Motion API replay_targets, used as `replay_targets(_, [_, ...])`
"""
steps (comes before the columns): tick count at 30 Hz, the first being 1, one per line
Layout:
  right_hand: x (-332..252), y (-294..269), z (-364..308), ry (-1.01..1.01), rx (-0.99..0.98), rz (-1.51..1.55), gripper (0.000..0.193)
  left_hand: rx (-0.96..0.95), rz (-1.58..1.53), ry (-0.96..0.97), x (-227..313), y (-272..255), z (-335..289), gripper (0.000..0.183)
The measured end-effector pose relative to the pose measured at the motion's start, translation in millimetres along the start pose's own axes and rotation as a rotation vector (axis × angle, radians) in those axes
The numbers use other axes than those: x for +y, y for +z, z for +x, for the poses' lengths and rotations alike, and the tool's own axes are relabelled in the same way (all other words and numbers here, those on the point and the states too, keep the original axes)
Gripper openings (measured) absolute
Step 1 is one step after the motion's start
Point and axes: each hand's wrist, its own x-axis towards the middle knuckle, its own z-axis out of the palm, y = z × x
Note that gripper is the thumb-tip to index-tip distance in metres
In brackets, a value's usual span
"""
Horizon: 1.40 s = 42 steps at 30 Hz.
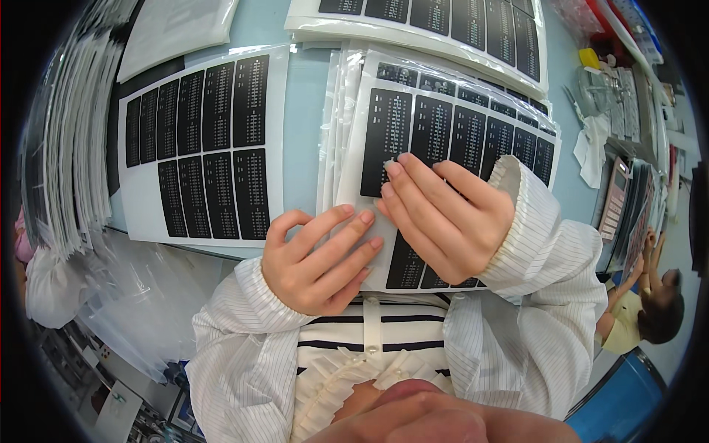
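A white sheet of black labels [386, 122] lies in front of me on a stack of similar sheets. My right hand [450, 214] rests over it, fingers bent close together. A tiny pale piece [389, 165] shows at its fingertips, against the lower part of the top-left label; I cannot make out what it is. My left hand [317, 258] lies at the sheet's lower left edge with its fingers apart, holding nothing. Further left lies another sheet of black labels [209, 196], whose lower left corner is bare backing.
More label sheets [469, 33] are stacked at the far side. Packed sheets [74, 148] stand along the left edge, with clear plastic bags [140, 295] below. At right are crumpled white paper [591, 148] and a calculator [614, 199]. Another person [642, 303] sits beyond.
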Motion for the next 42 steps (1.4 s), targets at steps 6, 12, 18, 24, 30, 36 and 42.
replay_targets(6, [7, -6, 4, 0.059, 0.178, -0.024, 0.016, 0.003, 0.020, -0.001, 1, 1, 1, 0.025])
replay_targets(12, [12, -7, 7, 0.080, 0.220, -0.039, 0.018, 0.007, 0.025, -0.011, 2, 0, 1, 0.024])
replay_targets(18, [9, 3, 6, 0.006, 0.197, -0.037, 0.018, 0.010, 0.051, -0.002, 2, 0, 0, 0.024])
replay_targets(24, [8, 4, 2, 0.017, 0.156, -0.004, 0.018, -0.001, 0.065, -0.002, 2, 0, 0, 0.023])
replay_targets(30, [7, 5, 0, 0.015, 0.124, 0.005, 0.018, 0.000, 0.051, -0.004, 2, 0, 0, 0.022])
replay_targets(36, [6, 7, 1, 0.023, 0.105, 0.003, 0.017, 0.005, 0.058, -0.005, 2, 0, 1, 0.022])
replay_targets(42, [5, 9, 0, 0.013, 0.101, -0.034, 0.018, 0.017, 0.070, -0.001, 2, 1, 1, 0.022])
